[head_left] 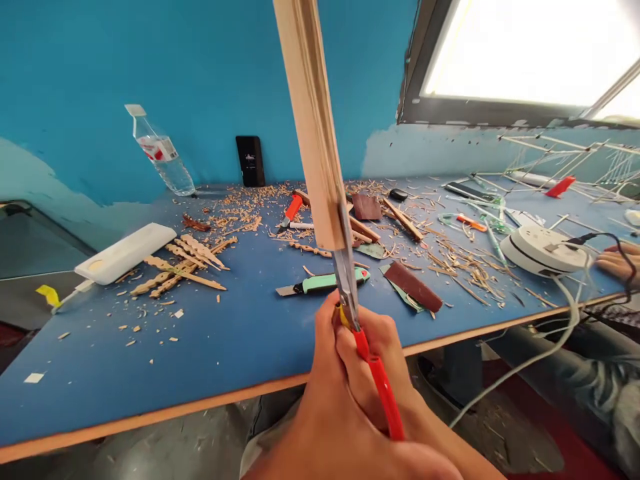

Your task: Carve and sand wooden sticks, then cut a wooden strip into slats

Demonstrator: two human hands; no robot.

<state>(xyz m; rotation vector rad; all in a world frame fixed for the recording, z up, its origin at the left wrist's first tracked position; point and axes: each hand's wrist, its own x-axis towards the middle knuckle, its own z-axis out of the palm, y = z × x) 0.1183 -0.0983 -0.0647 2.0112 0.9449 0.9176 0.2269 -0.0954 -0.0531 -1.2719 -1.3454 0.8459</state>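
Observation:
A long pale wooden strip runs from the top of the picture down to a cut end above the blue table. A red-handled knife has its steel blade laid along the strip's lower right edge. My left hand and my right hand are pressed together, both wrapped round the knife's handle, the left thumb up by the base of the blade. What holds the strip's upper end is out of view.
On the table lie a green utility knife, an orange-handled knife, carved sticks, brown sandpaper, a white case, a water bottle and shavings. Another person's hand rests beside a round white device.

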